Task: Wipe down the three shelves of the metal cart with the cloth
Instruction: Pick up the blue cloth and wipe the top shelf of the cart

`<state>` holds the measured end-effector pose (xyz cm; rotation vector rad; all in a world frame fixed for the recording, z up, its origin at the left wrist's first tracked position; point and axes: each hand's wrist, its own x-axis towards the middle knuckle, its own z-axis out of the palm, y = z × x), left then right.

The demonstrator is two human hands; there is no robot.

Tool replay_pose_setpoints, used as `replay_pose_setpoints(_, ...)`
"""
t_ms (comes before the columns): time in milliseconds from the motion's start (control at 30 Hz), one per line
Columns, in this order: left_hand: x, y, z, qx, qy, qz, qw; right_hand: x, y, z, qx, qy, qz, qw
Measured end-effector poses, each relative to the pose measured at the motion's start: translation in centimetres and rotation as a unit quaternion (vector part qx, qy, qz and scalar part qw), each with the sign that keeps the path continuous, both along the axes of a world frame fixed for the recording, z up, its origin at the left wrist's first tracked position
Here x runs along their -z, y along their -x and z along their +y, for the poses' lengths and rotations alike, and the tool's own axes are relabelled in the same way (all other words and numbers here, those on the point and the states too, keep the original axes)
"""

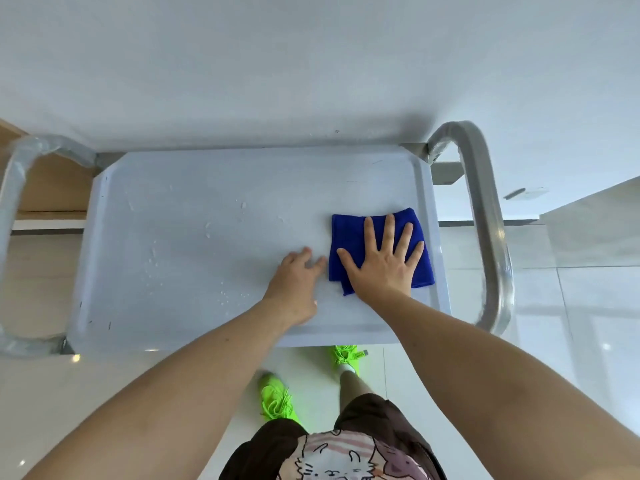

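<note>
Head view, looking straight down: my right hand (382,261) lies flat on the blue cloth (349,233), fingers straight and spread, palm pressing it onto the top shelf (194,244) of the cart, near the shelf's right edge. My left hand (294,278) rests on the shelf just beside the cloth's left edge, fingers relaxed and holding nothing. Both arms reach forward over the shelf's near edge. Water drops (152,258) dot its left half.

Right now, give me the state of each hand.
Left hand: open, loosely curled, resting on the cart's top shelf, holding nothing.
Right hand: open, fingers spread flat, pressing the blue cloth onto the shelf.
</note>
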<state>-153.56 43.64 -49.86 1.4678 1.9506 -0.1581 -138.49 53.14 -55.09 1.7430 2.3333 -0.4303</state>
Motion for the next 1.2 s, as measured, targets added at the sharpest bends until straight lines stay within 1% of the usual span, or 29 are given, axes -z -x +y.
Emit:
replay_pose_setpoints(167, -0.6, 1.8, -0.7, 0.027, 0.02, -0.037, 0.999, 0.0, -1.5, -6.0, 0.024, 0.009, -0.023, 0.999)
replay_pose_setpoints(333, -1.3, 2.7, -0.7, 0.056, 0.029, -0.05, 0.997, -0.2, -1.4, -10.5, 0.051, 0.02, -0.021, 0.998)
replay_pose_setpoints(600, -1.5, 3.1, -0.6, 0.07, 0.035, -0.052, 0.996, -0.9, 0.2, -17.7, 0.062, 0.044, -0.015, 0.997)
replay_pose_setpoints(733, -1.1, 3.4, -0.9, 0.076, 0.033, -0.068, 0.994, -1.1, 2.1, -19.4, 0.048, 0.065, -0.01, 0.997)
replay_pose_setpoints(800, -0.8, 3.9, -1.2, 0.08, 0.028, -0.079, 0.993, -1.3, 2.4, -19.2, 0.017, 0.065, -0.01, 0.998)
replay_pose_setpoints(867, -0.5, 4.6, -1.5, 0.075, -0.001, -0.08, 0.994, -1.4, 2.3, -18.6, -0.015, 0.052, -0.013, 0.998)
replay_pose_setpoints(967, -0.2, 5.8, -2.3, 0.037, -0.08, -0.054, 0.995, -1.4, 2.3, -18.2, -0.032, 0.03, -0.021, 0.999)
replay_pose_setpoints(1033, 0.1, 7.2, -2.9, 0.019, -0.105, -0.023, 0.994, -1.3, 2.7, -18.0, -0.03, 0.022, -0.018, 0.999)
replay_pose_setpoints(1100, 0.1, 8.8, -3.2, 0.002, -0.108, 0.015, 0.994, -1.1, 3.4, -17.5, -0.028, 0.015, -0.013, 0.999)
replay_pose_setpoints(1200, 0.1, 10.8, -2.9, -0.008, -0.071, 0.068, 0.995, -1.0, 4.3, -16.6, -0.024, 0.015, -0.019, 0.999)
